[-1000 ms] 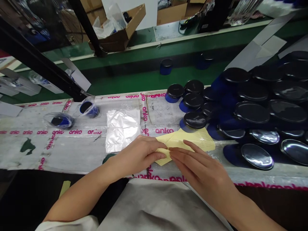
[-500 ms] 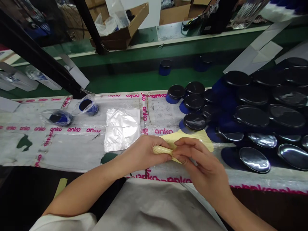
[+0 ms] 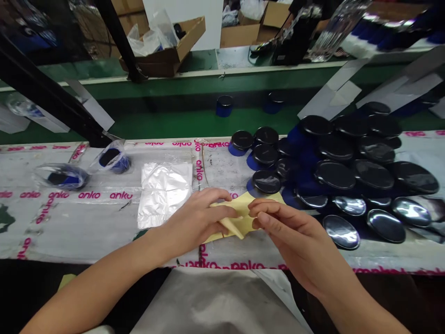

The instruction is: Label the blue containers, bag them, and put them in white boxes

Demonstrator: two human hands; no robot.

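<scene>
My left hand [image 3: 198,215] is closed on a yellow backing sheet [image 3: 246,223], its near edge curled into a narrow fold between thumb and fingers. Close on the sheet's right side is my right hand [image 3: 295,241], thumb and fingertips drawn together. Whatever those fingertips may hold is too small to make out. The sheet lies low over the table in front of my body. Just past its far corner stands a blue container with a glossy black top [image 3: 267,182]. A stack of clear, shiny plastic bags [image 3: 165,192] lies left of my left hand.
Many more black-topped blue containers [image 3: 335,174] crowd the right side. Two bagged containers [image 3: 116,160] sit at left. Beyond the table edge runs a green belt [image 3: 167,118] carrying white boxes [image 3: 332,95] and blue containers. A black post [image 3: 74,109] slants down at left.
My right hand has drawn slightly away from my left. The curled edge of the yellow sheet now points down toward me. The view has shifted a little to the right.
</scene>
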